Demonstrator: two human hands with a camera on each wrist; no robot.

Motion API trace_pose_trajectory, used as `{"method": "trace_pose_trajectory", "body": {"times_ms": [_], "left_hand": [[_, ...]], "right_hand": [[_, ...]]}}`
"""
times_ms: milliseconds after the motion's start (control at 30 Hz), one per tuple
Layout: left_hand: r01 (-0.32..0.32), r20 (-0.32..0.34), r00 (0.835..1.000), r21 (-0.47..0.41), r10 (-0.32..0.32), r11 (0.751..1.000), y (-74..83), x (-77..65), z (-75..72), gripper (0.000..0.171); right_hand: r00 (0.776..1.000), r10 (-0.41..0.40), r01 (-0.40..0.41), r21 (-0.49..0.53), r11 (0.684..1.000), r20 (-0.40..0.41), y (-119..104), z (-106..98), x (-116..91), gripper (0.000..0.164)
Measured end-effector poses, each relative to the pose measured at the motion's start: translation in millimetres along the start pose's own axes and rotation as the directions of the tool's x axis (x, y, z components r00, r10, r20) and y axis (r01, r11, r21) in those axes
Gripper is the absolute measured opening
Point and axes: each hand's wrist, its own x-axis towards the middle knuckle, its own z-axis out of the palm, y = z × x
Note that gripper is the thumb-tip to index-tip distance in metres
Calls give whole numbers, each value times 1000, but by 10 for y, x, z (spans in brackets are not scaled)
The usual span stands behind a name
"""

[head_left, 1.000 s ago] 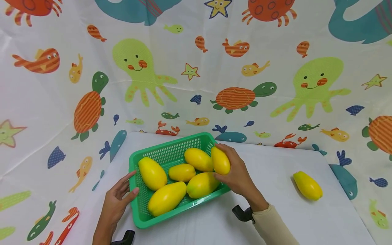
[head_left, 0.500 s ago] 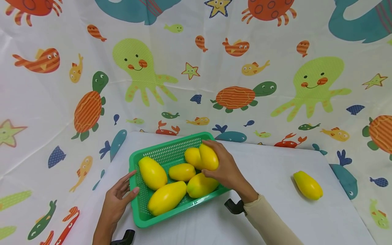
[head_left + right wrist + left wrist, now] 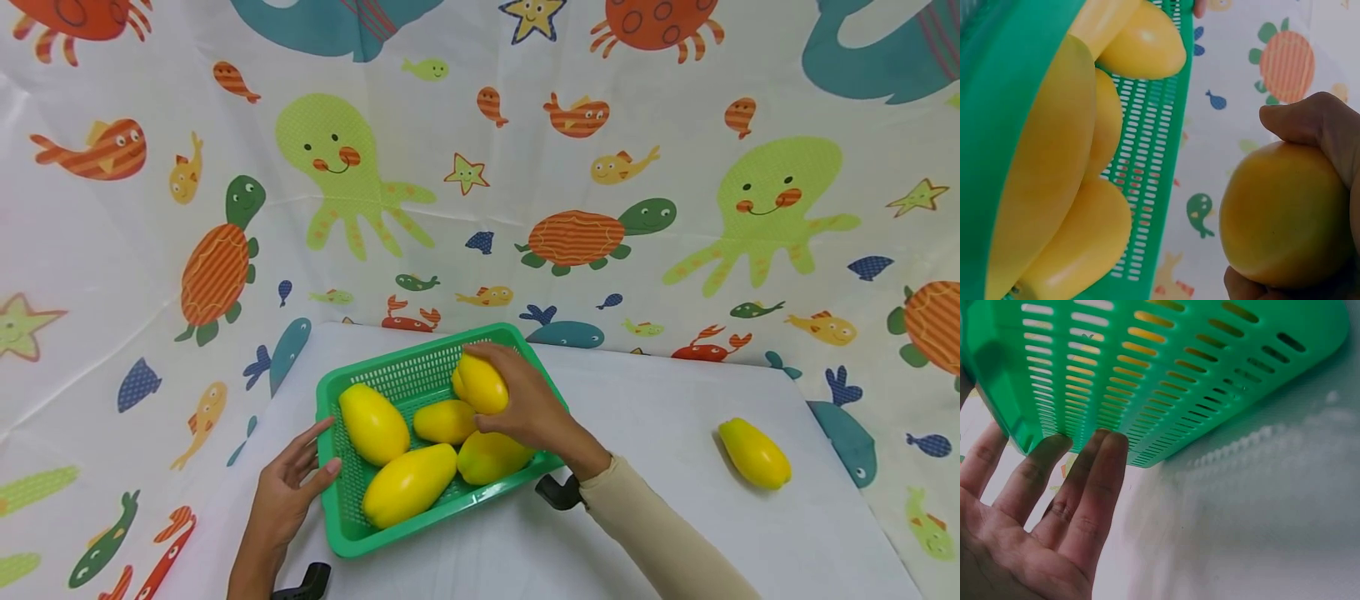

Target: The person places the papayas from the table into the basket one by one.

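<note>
In the head view my right hand grips a yellow papaya over the right half of a green plastic basket. The right wrist view shows the thumb on one side of this papaya and fingers beneath. My left hand is at the basket's left end, fingers extended and thumb by the rim. Its fingertips reach the slotted wall in the left wrist view. Inside the basket lie several more papayas, among them a large one in front. Another, behind the held papaya, is mostly hidden.
One more papaya lies alone on the white tabletop, well right of the basket. A cloth printed with sea animals rises behind and to the left of the table. Black mounts sit at both wrists.
My right hand has moved left over the basket with the papaya, from its right rim to above the papaya at the back. The left hand and the basket have stayed put.
</note>
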Motion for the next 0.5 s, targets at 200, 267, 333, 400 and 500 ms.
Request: {"method": "trace_pose_trajectory", "body": {"times_ms": [200, 267, 333, 400, 500], "left_hand": [[6, -1, 1000, -5, -7, 1000, -4, 5, -2, 60], [7, -3, 1000, -7, -7, 1000, -7, 8, -2, 60], [9, -4, 1000, -5, -9, 1000, -11, 10, -2, 60], [10, -3, 1000, -4, -10, 1000, -12, 11, 0, 59], [4, -4, 1000, -3, -4, 1000, -9, 10, 5, 59]], "right_hand": [[998, -18, 19, -9, 1000, 67, -54, 25, 78, 89], [995, -14, 15, -8, 1000, 100, -50, 38, 107, 88], [991, -6, 6, -3, 1000, 134, -34, 52, 134, 87], [988, -3, 3, 1, 1000, 157, -7, 66, 161, 86], [985, -7, 9, -12, 1000, 175, 36, 80, 201, 85]]}}
